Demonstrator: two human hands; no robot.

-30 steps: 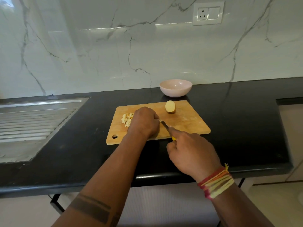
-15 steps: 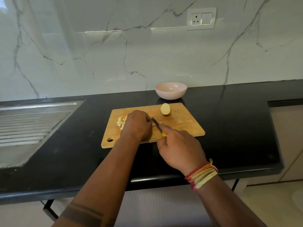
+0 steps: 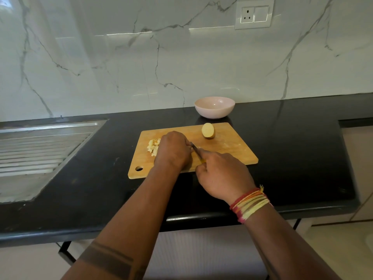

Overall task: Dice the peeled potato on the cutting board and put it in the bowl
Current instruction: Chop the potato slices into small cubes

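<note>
A wooden cutting board (image 3: 232,150) lies on the black counter. A pile of diced potato (image 3: 153,146) sits at its left side. My left hand (image 3: 172,151) is curled over the board beside the pile; what it holds is hidden under it. My right hand (image 3: 222,174) grips a knife (image 3: 195,149) with a yellow handle, the blade reaching to my left hand's fingers. A peeled potato half (image 3: 208,130) stands at the board's far edge. The pink bowl (image 3: 214,107) sits behind the board, with nothing visible inside.
A steel sink drainboard (image 3: 40,150) is set into the counter at the left. The black counter (image 3: 302,158) ends in a front edge near me. A marble wall with a socket (image 3: 254,14) rises behind the bowl.
The knife blade has moved left, close against my left hand's fingers. The camera view has shifted slightly; the potato half and bowl stay in place.
</note>
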